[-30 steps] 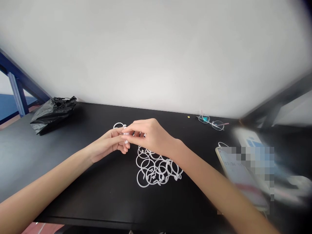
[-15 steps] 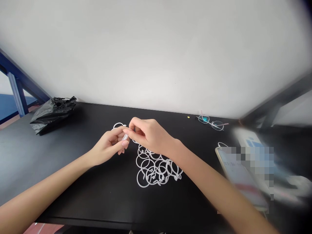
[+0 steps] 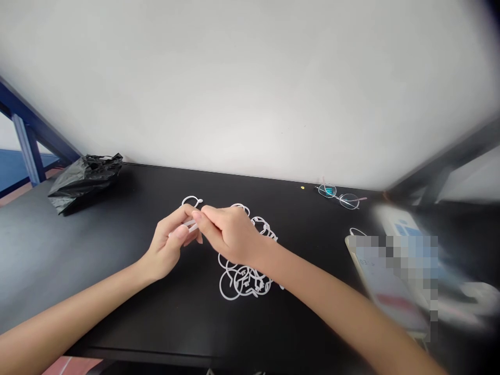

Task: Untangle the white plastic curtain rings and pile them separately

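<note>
Both my hands meet over a black table [image 3: 117, 291]. My left hand [image 3: 172, 245] is closed, pinching a white plastic ring [image 3: 190, 224] between thumb and fingers. My right hand [image 3: 230, 234] is closed too, its fingertips gripping the same ring from the right. A pile of several white plastic rings [image 3: 244, 278] lies on the table under and just behind my right wrist. One separate white ring [image 3: 190, 200] lies flat just beyond my hands.
A crumpled black plastic bag [image 3: 84, 179] sits at the back left. A pair of glasses [image 3: 339, 195] lies at the back right near the white wall. A phone [image 3: 385, 284] and blurred items occupy the right side.
Both hands have drawn nearer to me and lower. My right hand now covers more of the ring pile, and rings behind it have come into sight.
</note>
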`<state>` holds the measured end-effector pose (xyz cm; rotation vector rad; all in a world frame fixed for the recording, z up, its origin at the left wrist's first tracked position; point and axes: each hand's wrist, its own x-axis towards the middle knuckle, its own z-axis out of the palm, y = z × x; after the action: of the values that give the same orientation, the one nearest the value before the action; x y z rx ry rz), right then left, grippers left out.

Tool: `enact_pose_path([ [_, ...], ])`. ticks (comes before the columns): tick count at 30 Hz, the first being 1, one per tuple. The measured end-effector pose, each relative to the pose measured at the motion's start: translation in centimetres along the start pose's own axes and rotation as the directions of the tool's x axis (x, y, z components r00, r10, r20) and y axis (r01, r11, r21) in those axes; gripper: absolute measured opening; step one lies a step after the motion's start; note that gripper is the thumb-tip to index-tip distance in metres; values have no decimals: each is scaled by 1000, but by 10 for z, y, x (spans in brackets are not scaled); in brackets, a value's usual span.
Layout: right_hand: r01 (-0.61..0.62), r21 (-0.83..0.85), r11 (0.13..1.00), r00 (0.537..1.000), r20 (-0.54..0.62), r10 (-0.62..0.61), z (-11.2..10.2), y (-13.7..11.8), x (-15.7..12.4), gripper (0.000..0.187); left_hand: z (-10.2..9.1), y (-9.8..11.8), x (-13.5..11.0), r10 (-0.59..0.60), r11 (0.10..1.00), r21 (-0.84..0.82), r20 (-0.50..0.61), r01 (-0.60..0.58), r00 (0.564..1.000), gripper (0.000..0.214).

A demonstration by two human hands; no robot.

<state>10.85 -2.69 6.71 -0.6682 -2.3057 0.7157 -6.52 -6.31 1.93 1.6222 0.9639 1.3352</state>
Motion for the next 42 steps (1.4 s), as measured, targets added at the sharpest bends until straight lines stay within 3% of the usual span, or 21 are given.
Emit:
enact_pose_path([
  [5, -88, 212, 973, 996, 13, 87, 14, -3, -6, 41, 2, -7, -6, 25, 1000, -9, -36, -26, 999, 44],
  [10, -118, 322, 939, 991, -23, 133, 23, -4, -8, 42, 3, -9, -5, 151, 987, 60, -64, -147, 986, 41],
  [20, -98, 332, 938, 985, -106, 140, 32, -4, -13, 37, 8, 1, -5, 180, 976, 144, -107, -164, 978, 40],
  [27, -123, 386, 914, 981, -94, 171, 36, -3, -13, 37, 8, -2, -5, 166, 979, 135, -89, -153, 982, 38],
  [34, -170, 343, 924, 971, -101, 217, 11, 6, 1, 42, -5, -9, 6, 168, 961, 236, -75, -146, 983, 41],
  [36, -232, 312, 921, 956, -101, 275, 0, 15, 6, 40, -15, -11, 14, 128, 921, 380, -87, -86, 988, 35],
  [39, -292, 262, 920, 944, -78, 322, -11, 32, 12, 30, -31, -16, 26, 70, 738, 675, -90, 9, 994, 29],
  [42, -328, 160, 931, 943, -11, 334, -11, 45, 11, 18, -40, -23, 35, 67, 585, 808, 35, -68, 997, 33],
])
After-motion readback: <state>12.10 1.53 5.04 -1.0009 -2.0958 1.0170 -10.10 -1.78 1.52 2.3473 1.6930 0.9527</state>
